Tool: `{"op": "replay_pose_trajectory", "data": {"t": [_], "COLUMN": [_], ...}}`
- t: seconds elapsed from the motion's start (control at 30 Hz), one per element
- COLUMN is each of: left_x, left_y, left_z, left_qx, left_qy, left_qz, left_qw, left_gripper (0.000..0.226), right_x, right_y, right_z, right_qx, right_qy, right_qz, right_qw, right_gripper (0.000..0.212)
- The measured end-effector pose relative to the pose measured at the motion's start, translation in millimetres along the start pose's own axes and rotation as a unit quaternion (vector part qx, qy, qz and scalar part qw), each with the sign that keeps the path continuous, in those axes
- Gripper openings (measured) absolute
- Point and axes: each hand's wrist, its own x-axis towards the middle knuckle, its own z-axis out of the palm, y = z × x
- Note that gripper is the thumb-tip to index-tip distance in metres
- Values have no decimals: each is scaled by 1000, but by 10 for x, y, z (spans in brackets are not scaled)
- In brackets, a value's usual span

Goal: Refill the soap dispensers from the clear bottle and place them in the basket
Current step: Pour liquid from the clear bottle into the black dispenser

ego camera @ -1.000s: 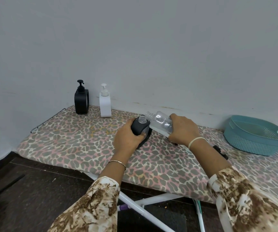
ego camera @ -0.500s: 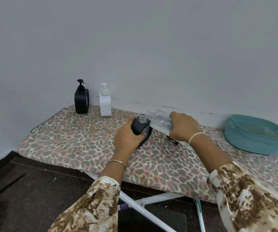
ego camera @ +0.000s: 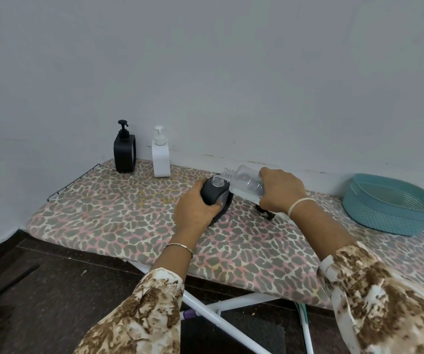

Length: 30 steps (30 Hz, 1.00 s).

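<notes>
Pouring: right hand, fingers clamped round the tilted clear bottle, its mouth just beside the open neck of the black dispenser.
Steadying: left hand, fingers wrapped round that dispenser, mid ironing board.
Advice: tip slowly, mouths aligned (narrow neck, easy spill).
Destination: basket, far-right edge.

On the ironing board, a pump dispenser stands beside a second dispenser centre left, basket far right, open dispenser and bottle between.
</notes>
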Motion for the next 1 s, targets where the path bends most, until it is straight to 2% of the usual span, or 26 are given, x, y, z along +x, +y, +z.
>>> {"op": "replay_pose_trajectory", "data": {"t": [0.4, 1.0], "left_x": [16, 143], "left_y": [-1, -48], "left_z": [-18, -117], "left_qx": [-3, -25], "left_qy": [-10, -80], "left_qz": [-2, 11], "left_qw": [1000, 996], "left_gripper": [69, 81], "right_x": [2, 2], "right_y": [-15, -49], "right_z": [-16, -42], "right_qx": [-5, -14], "right_qy": [-5, -2], "right_qz": [2, -8], "right_qw": [1000, 1000], "right_gripper": [32, 27]}}
